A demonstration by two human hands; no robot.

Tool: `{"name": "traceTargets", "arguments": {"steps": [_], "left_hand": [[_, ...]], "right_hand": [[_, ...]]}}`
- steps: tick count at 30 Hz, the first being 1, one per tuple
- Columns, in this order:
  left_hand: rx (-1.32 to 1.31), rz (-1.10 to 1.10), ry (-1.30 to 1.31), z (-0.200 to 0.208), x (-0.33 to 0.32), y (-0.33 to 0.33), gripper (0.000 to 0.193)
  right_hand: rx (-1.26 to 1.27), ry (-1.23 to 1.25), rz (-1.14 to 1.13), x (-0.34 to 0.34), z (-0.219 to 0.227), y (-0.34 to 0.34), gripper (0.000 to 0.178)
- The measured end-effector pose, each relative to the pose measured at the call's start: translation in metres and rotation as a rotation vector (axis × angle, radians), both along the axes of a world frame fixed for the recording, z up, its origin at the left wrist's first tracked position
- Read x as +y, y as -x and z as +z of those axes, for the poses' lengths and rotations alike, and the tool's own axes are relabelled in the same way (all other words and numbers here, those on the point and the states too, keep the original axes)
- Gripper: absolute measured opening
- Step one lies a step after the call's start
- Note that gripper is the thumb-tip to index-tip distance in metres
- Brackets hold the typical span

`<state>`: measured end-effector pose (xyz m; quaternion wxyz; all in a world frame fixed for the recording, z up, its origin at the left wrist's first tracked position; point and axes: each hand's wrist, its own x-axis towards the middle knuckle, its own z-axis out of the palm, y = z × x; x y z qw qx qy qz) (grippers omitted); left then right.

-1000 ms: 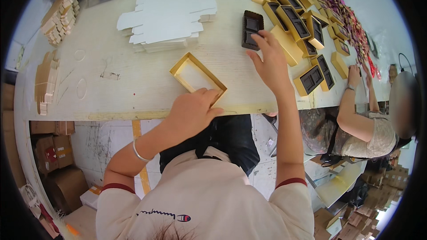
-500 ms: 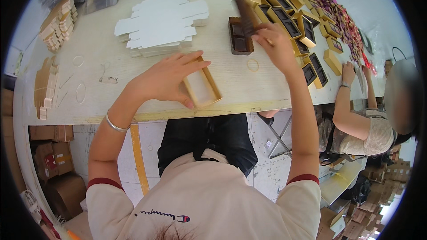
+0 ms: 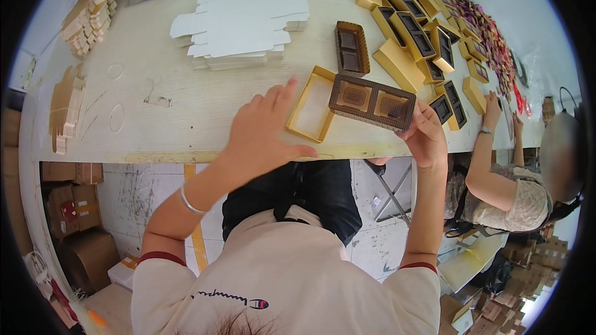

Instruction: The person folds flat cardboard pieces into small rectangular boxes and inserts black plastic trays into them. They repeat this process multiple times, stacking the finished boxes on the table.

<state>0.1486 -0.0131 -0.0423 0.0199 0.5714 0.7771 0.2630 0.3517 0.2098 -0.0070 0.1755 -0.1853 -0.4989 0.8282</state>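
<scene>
My right hand (image 3: 426, 131) pinches one end of a brown plastic tray (image 3: 371, 100), which has two square hollows. The tray's other end overlaps the right edge of an open gold cardboard box (image 3: 304, 133) with a pale inside, near the table's front edge. My left hand (image 3: 261, 125) is spread open along the box's left side, holding nothing; whether it touches the box I cannot tell. Just beyond the box is a stack of similar brown trays (image 3: 352, 44). A closed-looking gold box (image 3: 398, 66) lies to their right.
A pile of gold boxes with dark inserts (image 3: 415, 36) covers the table's right side. Flat white cartons (image 3: 241, 18) are stacked beyond my left hand. Folded card pieces (image 3: 67, 108) stand at the far left. A co-worker's hands (image 3: 492, 108) work at the right.
My right hand has brought a brown tray from beside the stack toward me, over the gold box's right edge. My left hand has let go of the box and spread its fingers.
</scene>
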Motion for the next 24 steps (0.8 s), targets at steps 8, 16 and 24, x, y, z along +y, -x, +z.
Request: {"name": "traceTargets", "arguments": {"steps": [8, 16, 24], "left_hand": [[0.123, 0.107, -0.071, -0.011, 0.018, -0.025, 0.114], [0.058, 0.075, 0.095, -0.001, 0.023, -0.022, 0.109], [-0.113, -0.193, -0.022, 0.005, 0.006, 0.029, 0.089]], "right_hand": [[-0.107, 0.024, 0.053, 0.009, -0.019, 0.015, 0.019], [-0.173, 0.121, 0.121, -0.032, -0.028, 0.017, 0.022], [-0.164, 0.049, 0.159, -0.001, 0.003, 0.013, 0.026]]}}
